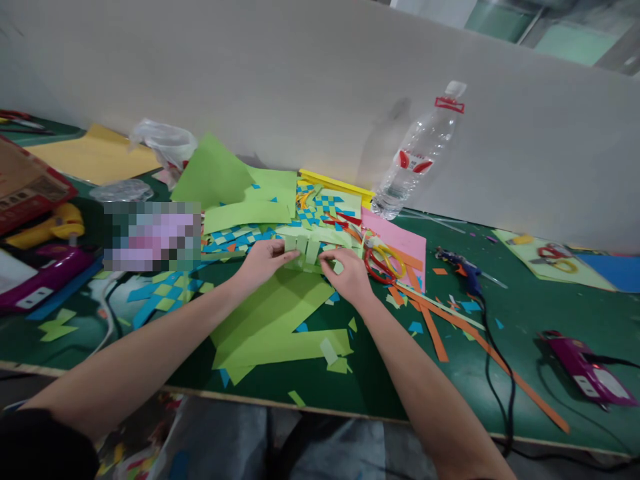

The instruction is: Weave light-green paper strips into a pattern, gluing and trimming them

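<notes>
Light green paper strips, crossing one another, are held up above the table in front of me. My left hand pinches their left side between thumb and fingers. At the right side, my right hand has thumb and forefinger closed on the strips' edge; the exact contact is small and partly hidden. Green paper sheets lie below my hands. Behind them are woven blue-and-green paper pieces. Red-and-yellow-handled scissors lie just right of my right hand.
A clear plastic bottle leans at the back wall. A blue glue gun, its cord, and orange paper strips lie to the right, with a purple power box. At left are a yellow glue gun and a cardboard box.
</notes>
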Motion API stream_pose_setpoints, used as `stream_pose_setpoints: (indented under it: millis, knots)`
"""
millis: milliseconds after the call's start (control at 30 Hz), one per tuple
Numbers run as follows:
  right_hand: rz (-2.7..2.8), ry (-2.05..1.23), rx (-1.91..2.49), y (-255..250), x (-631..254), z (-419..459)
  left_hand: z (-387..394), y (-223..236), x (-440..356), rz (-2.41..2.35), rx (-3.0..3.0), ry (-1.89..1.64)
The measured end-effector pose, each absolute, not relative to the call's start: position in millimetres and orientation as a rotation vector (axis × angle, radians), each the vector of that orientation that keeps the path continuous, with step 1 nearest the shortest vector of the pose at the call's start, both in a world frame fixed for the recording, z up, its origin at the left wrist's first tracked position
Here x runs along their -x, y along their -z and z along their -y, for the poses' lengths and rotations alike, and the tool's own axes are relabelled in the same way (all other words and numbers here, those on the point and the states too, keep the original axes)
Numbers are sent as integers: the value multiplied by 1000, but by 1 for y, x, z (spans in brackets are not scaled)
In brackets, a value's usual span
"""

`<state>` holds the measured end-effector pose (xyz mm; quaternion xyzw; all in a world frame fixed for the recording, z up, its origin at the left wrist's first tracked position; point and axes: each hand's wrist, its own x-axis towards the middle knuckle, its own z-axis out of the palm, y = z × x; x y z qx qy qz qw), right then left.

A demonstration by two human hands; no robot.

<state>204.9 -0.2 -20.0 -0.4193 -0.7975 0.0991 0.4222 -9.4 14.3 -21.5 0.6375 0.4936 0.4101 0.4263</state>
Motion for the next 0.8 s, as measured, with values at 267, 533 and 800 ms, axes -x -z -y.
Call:
stream_pose_setpoints:
  millis: [267, 533, 800]
  knots:
    - [1896, -705, 1194, 14, -203, 1, -10, 13, 7, -1292, -1588, -999]
    - [1931, -772, 1279, 14, -204, -1, -9, 17, 8, -1233, -1535, -980]
    - [1873, -874, 1286, 7, -205, 1, -8, 14, 3, -1110, -1354, -1020]
